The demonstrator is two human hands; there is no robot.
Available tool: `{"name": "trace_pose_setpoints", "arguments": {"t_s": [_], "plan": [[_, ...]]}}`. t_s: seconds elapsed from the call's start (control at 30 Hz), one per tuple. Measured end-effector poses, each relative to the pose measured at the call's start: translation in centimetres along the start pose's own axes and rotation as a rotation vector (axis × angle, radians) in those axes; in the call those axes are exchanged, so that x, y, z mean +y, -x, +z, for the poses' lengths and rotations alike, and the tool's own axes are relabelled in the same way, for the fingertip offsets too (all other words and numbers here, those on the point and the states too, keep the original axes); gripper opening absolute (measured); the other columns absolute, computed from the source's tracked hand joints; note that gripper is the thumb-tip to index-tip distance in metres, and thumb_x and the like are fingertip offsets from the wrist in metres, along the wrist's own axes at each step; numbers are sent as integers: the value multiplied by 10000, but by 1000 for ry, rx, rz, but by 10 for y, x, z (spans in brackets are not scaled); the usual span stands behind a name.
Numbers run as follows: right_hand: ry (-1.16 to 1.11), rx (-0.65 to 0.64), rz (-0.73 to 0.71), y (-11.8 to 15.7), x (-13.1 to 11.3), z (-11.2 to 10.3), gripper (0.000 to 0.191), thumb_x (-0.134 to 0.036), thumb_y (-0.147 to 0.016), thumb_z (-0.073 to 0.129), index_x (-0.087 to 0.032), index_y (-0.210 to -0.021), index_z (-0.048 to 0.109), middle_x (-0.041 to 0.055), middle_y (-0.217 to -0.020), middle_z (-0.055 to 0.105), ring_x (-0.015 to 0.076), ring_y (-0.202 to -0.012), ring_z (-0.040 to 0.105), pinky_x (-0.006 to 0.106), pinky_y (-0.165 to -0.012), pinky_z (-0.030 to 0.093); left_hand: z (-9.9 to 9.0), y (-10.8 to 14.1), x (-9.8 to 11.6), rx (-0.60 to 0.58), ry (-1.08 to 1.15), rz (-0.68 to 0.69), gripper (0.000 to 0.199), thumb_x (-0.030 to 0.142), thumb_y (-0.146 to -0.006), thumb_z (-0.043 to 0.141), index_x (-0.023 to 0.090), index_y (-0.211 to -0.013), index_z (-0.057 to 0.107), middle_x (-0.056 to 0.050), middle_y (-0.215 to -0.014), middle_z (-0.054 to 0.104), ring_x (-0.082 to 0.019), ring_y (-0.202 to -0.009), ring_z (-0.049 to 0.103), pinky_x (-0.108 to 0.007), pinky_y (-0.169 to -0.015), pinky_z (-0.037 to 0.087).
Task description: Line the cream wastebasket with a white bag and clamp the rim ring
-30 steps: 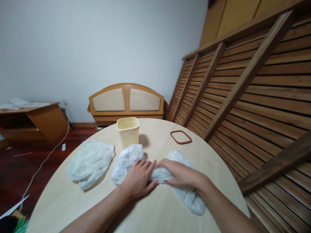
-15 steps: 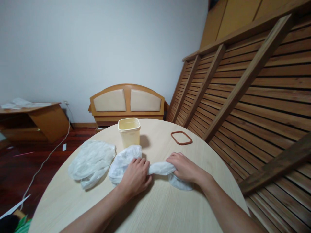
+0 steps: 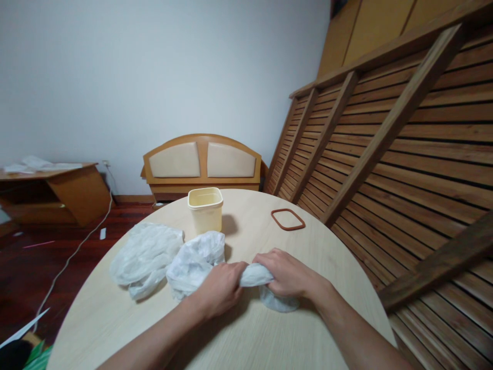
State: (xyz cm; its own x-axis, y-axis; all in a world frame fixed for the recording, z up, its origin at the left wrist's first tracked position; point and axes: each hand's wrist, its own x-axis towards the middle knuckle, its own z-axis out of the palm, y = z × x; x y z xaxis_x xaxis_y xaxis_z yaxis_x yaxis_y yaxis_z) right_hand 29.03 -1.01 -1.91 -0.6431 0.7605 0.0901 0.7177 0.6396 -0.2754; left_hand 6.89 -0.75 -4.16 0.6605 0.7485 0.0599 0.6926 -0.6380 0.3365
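A white plastic bag point(image 3: 256, 275) is bunched into a roll between my two hands, low over the round table point(image 3: 308, 329). My left hand point(image 3: 223, 288) is closed round the bag, and a loose crumpled part of it spreads out to the left. Fingers wrapped round the other end, my right hand point(image 3: 285, 272) has the bag's tail hanging below it. Further left lies a second crumpled white bag point(image 3: 148, 257). Behind the held bag stands a cream square tub point(image 3: 207, 216), open at the top. An orange-brown square ring point(image 3: 288, 219) lies at the back right.
Leaning at the right of the table is a large slatted wooden frame point(image 3: 370, 154). A headboard point(image 3: 202, 159) stands beyond the table against the wall. At the far left are a wooden desk point(image 3: 77, 190) and a cable on the dark floor.
My hands have come closer together, with the roll between them shorter. My right hand has moved slightly left and down, and the left part of the bag has shifted and bunched differently.
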Motion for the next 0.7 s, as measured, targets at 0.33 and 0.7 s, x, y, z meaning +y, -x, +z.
{"name": "trace_pose_setpoints", "arguments": {"t_s": [0.33, 0.7], "plan": [[237, 135, 33, 5, 22, -5, 347, 41, -721, 511, -193, -933, 654, 89, -974, 685, 251, -1021, 576, 441, -999, 379, -6, -4, -3, 19, 104, -115, 269, 291, -977, 437, 181, -898, 670, -84, -773, 714, -222, -720, 672, -290, -642, 414], [73, 153, -55, -6, 5, 16, 813, -302, -845, 673, -189, -1553, 289, 141, -1550, 462, 280, -1489, 310, 551, -1238, 95, -1, -3, -9, 50, 85, -89, 193, 232, -955, 463, 182, -908, 644, -88, -828, 713, -219, -762, 663, -283, -668, 418]]}}
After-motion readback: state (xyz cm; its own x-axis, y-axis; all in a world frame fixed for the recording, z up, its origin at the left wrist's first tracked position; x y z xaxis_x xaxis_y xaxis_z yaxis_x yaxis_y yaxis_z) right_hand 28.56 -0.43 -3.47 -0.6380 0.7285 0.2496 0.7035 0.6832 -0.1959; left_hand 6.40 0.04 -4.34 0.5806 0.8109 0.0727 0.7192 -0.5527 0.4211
